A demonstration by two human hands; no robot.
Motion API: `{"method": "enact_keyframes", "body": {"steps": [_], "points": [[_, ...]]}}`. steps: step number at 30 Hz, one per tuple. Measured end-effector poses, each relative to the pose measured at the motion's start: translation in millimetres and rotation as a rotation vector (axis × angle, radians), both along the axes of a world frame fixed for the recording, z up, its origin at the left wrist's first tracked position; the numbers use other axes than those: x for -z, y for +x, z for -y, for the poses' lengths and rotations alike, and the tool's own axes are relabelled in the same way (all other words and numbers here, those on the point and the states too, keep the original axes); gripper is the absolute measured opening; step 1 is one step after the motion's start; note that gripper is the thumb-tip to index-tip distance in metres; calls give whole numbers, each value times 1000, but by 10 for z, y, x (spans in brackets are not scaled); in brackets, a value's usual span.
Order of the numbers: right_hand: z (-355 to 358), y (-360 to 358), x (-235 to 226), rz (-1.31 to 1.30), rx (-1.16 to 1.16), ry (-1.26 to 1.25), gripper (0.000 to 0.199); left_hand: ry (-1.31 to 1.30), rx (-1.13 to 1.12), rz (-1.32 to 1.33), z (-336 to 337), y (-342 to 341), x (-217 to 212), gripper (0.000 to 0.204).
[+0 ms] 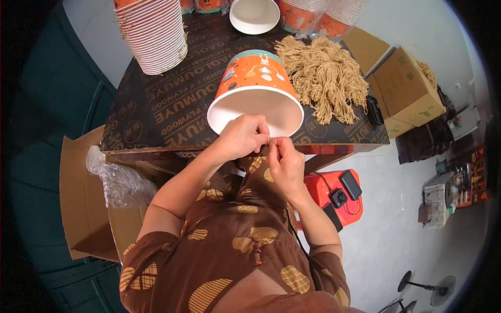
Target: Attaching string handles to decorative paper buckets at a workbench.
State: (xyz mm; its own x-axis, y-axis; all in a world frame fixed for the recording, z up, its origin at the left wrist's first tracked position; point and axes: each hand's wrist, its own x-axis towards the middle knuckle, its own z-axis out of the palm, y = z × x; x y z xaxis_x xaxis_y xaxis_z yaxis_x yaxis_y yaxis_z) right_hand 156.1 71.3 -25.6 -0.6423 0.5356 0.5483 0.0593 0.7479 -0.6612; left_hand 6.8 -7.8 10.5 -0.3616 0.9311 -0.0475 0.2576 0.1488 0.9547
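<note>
An orange paper bucket (255, 78) with a white inside lies on its side at the table's front edge, its open mouth toward me. Just before its rim, my left hand (244, 136) and my right hand (285, 160) meet, fingertips pinched close together. Something small and thin seems to be between them, too small to make out. To the right of the bucket is a heap of tan strings (326, 78), in looped bundles. A tall stack of nested paper buckets (151, 36) stands at the left, with tan strands hanging on its sides.
Another white-lined bucket (254, 15) and more wrapped stacks stand at the table's (172, 112) back. An open cardboard box (83, 208) with clear plastic wrap (122, 182) is below left. A red stool (339, 201) bearing small black devices is below right. Cardboard boxes (409, 88) sit beyond the table's right side.
</note>
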Motion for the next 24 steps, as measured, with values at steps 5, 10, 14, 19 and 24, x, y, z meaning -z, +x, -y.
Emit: {"method": "enact_keyframes", "body": {"steps": [5, 10, 14, 19, 24], "points": [[21, -9, 53, -37, -16, 16, 11, -23, -29, -42, -4, -6, 8, 7], [81, 14, 57, -87, 1, 21, 7, 49, -15, -162, -30, -36, 135, 6], [183, 140, 65, 274, 52, 58, 20, 17, -18, -91, -6, -37, 98, 6], [154, 148, 307, 535, 68, 48, 33, 12, -16, -75, -10, -34, 72, 6], [129, 2, 533, 408, -129, -832, 30, 17, -21, -56, -33, -47, 92, 6]]}}
